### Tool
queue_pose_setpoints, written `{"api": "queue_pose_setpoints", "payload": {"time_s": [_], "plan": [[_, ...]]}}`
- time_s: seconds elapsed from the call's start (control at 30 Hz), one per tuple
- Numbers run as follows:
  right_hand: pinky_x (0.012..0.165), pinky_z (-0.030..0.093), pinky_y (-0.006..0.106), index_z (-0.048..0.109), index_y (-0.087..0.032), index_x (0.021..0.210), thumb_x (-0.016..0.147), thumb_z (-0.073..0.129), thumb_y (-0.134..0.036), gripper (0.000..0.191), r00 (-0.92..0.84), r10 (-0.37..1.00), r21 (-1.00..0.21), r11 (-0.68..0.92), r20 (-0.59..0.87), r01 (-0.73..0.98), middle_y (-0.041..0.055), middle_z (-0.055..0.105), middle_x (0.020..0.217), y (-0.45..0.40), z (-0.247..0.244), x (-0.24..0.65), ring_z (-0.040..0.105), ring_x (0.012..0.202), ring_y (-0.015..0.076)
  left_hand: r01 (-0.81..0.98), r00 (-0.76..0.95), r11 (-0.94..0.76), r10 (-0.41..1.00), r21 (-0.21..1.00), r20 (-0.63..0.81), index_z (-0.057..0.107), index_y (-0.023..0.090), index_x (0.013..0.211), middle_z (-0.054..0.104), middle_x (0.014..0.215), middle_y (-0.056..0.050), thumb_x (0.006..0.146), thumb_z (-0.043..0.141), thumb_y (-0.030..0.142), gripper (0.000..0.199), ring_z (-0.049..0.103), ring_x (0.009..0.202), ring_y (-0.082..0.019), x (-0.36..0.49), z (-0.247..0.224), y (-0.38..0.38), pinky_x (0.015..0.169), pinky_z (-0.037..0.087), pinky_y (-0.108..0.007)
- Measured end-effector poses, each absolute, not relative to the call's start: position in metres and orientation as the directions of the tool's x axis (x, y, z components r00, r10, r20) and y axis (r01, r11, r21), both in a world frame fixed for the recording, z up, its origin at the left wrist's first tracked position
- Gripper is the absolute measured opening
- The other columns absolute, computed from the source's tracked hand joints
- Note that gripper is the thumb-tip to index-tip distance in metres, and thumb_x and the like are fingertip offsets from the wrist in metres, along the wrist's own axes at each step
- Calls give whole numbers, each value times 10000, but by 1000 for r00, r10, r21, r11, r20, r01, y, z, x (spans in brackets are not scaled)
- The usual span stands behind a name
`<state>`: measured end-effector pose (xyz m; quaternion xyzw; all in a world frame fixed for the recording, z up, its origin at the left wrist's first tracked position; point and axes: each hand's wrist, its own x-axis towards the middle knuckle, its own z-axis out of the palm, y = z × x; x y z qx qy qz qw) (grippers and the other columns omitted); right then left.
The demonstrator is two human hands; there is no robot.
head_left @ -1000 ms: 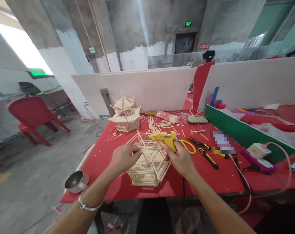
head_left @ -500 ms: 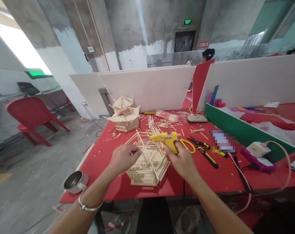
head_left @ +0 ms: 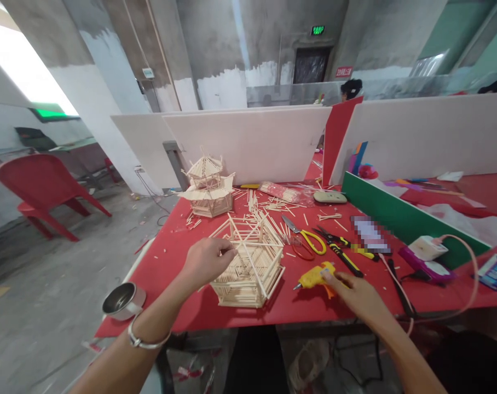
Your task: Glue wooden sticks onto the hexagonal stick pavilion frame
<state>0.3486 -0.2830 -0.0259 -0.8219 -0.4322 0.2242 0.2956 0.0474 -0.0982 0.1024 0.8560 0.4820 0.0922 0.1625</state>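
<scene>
A six-sided frame of thin wooden sticks (head_left: 248, 295) stands on the red table in front of me, sticks crossing over its open top. My left hand (head_left: 209, 261) is at its upper left edge, thumb and fingers pinched on a thin wooden stick that the fingers mostly hide. To the right of the frame, my right hand (head_left: 355, 293) grips a yellow glue gun (head_left: 317, 275) low over the table, nozzle pointing left. Yellow-handled scissors (head_left: 312, 241) and black-and-yellow pliers (head_left: 342, 257) lie beyond the glue gun.
A finished-looking stick pagoda (head_left: 209, 189) stands at the back left, with loose sticks (head_left: 273, 205) beside it. A metal cup (head_left: 123, 301) sits at the left edge. On the right are a phone (head_left: 370, 234), a power strip (head_left: 427, 268) with a cable, and a green board (head_left: 400, 219).
My right hand has carried the glue gun from above the frame down to the right, uncovering the scissors. My left hand stays pinched at the frame's upper left.
</scene>
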Motion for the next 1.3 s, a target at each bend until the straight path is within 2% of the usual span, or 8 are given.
{"api": "queue_pose_setpoints", "payload": {"time_s": [0.1, 0.23, 0.33, 0.4, 0.53, 0.7, 1.0, 1.3], "plan": [[637, 447, 297, 733, -233, 786, 886, 413, -683, 562, 486, 872, -542, -437, -59, 718, 73, 733, 783, -280, -34, 348, 674, 758, 247, 798, 511, -475, 859, 371, 1, 649, 210, 645, 593, 604, 18, 833, 513, 378, 287, 494, 593, -134, 48, 103, -99, 570, 268, -246], [750, 462, 358, 744, -202, 858, 905, 497, -568, 444, 481, 785, -344, -360, 390, 867, 121, 727, 935, -271, -12, 327, 651, 871, 274, 804, 504, -458, 864, 380, -23, 672, 216, 671, 596, 615, 19, 826, 525, 381, 270, 492, 592, -134, 48, 103, -99, 569, 271, -248], [866, 469, 325, 726, -204, 891, 946, 540, -397, 273, 343, 684, -470, -1, 643, 883, 77, 733, 927, -251, 25, 299, 653, 895, 203, 804, 508, -466, 861, 370, -19, 673, 212, 668, 594, 612, 17, 830, 522, 380, 279, 487, 592, -134, 48, 103, -99, 568, 269, -247], [914, 447, 324, 721, -235, 901, 946, 566, -325, 185, 167, 703, -435, 220, 691, 873, 40, 741, 932, -230, 51, 279, 645, 924, 180, 802, 512, -473, 859, 364, -13, 674, 209, 668, 591, 605, 15, 835, 517, 385, 289, 487, 594, -135, 48, 104, -99, 567, 268, -246], [884, 423, 322, 707, -229, 835, 913, 630, -271, 118, -49, 803, -371, 327, 593, 869, 24, 736, 952, -192, 82, 250, 624, 940, 180, 799, 514, -476, 858, 367, -7, 690, 212, 680, 594, 597, 10, 841, 513, 393, 300, 492, 591, -138, 48, 105, -99, 567, 271, -248], [727, 381, 313, 740, -240, 793, 908, 599, -412, 251, 44, 850, -312, 144, 525, 939, 33, 681, 810, -192, 89, 232, 580, 833, 195, 793, 528, -491, 849, 360, -5, 688, 217, 685, 609, 604, 8, 845, 515, 391, 293, 505, 587, -141, 47, 104, -100, 569, 259, -258], [539, 203, 288, 702, -250, 628, 866, 561, -398, 314, 164, 968, -322, -97, 189, 942, 3, 699, 655, -200, 93, 206, 609, 634, 151, 788, 529, -503, 848, 355, 26, 648, 210, 644, 615, 620, 12, 852, 507, 376, 301, 489, 590, -133, 47, 102, -100, 558, 243, -261], [541, 170, 305, 694, -224, 654, 894, 525, -354, 322, 224, 943, -289, -149, 246, 946, 39, 719, 669, -204, 82, 196, 621, 618, 160, 788, 525, -499, 850, 361, 28, 640, 211, 625, 614, 609, -1, 854, 499, 374, 315, 505, 609, -149, 49, 101, -102, 553, 234, -261]]}}
